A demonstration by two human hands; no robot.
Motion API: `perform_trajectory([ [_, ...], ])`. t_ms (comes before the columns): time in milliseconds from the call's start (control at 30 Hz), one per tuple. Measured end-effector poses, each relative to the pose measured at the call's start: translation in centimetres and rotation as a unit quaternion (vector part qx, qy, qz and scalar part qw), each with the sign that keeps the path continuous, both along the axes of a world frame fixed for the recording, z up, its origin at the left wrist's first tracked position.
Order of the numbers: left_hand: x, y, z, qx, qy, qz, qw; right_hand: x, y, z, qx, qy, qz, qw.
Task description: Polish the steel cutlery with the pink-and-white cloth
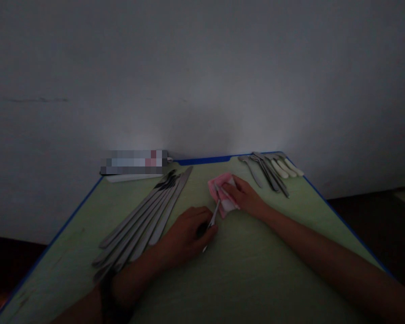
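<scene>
A slim metal piece of cutlery is pinched by its handle in my left hand, over the middle of the table. Its far end goes into a folded pink and white cloth, so I cannot tell whether it is a fork or a spoon. My right hand grips the cloth, thumb on top, around that end. Beside my left hand, long flat-handled metal cutlery lies fanned out, with a table knife at its right edge. A dark band circles my left wrist.
At the back right lie a metal fork, several more metal pieces and several white-handled ones. A pixelated flat item sits at the back left. The green table has a blue edge and meets a grey wall.
</scene>
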State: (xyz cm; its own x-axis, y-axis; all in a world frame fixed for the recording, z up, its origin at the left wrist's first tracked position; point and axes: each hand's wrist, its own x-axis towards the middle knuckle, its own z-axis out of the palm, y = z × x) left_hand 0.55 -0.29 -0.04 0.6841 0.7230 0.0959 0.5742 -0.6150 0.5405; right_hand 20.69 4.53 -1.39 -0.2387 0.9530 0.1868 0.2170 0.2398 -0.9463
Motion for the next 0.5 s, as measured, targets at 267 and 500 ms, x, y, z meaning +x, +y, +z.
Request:
perform_trajectory([
  [267,0.06,0.1,-0.1,0.003,-0.004,-0.006,1.0,0.03,-0.07,0.09,0.017,-0.026,0.01,0.999],
  [500,0.03,-0.06,0.17,-0.001,-0.002,-0.001,1.0,0.05,-0.33,0.15,0.004,-0.025,0.018,1.0],
])
